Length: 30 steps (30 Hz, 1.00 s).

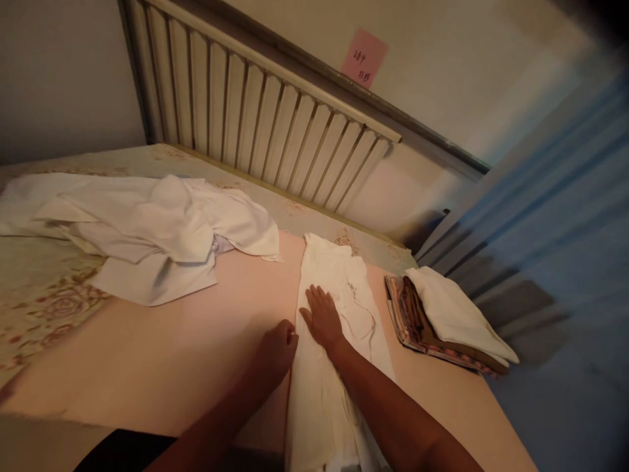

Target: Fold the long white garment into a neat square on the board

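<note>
Two hands work a long white garment (339,328) laid flat on a bed (187,354). Its long axis runs away from the person, from the near edge up toward the radiator (275,124), tilted a little rightward at the far end. The right hand (322,318) lies open, palm down, fingers spread, pressing on the cloth about midway along its length. The left hand (279,346) sits just left of it at the garment's left edge, fingers curled in; whether they pinch the hem I cannot tell. Both hands are close together, nearly touching, with the left nearer the edge and the right on the body of the cloth.

Left of the hands and farther off, a rumpled white heap (147,229) sprawls over the bed. Right of the right hand, well apart from the garment, a folded stack (432,314) holds a white piece on top of striped ones. No container shows. A pink note (363,58) is stuck on the wall above the radiator.
</note>
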Each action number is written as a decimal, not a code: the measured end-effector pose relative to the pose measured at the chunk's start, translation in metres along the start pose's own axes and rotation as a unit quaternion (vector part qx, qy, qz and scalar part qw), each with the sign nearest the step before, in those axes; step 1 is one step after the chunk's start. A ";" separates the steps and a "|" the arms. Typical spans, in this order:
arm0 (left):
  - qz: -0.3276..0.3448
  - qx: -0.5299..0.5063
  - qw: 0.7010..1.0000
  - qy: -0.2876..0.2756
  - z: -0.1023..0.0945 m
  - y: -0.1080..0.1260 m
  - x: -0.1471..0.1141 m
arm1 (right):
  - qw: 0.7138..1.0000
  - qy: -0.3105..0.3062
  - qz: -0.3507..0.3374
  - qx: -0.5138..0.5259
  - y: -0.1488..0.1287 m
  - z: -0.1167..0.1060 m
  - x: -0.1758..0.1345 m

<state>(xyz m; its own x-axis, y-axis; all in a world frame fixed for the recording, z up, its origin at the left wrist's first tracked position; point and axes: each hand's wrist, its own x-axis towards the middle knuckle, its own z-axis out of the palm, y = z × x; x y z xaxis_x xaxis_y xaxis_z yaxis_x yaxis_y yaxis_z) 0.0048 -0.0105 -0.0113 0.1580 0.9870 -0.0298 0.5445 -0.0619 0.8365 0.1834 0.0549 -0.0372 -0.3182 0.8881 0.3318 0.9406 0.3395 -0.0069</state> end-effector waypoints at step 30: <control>0.346 0.290 0.884 -0.121 0.039 0.032 -0.036 | 1.000 0.000 0.013 0.024 0.001 -0.002 0.001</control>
<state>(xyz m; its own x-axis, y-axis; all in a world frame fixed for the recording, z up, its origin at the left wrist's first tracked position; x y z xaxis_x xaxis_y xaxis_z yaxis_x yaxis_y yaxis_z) 0.0484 -0.0539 -0.0047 0.7519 0.6268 0.2045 0.5682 -0.7733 0.2813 0.1841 0.0551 -0.0348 -0.2941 0.8966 0.3311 0.9416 0.3312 -0.0604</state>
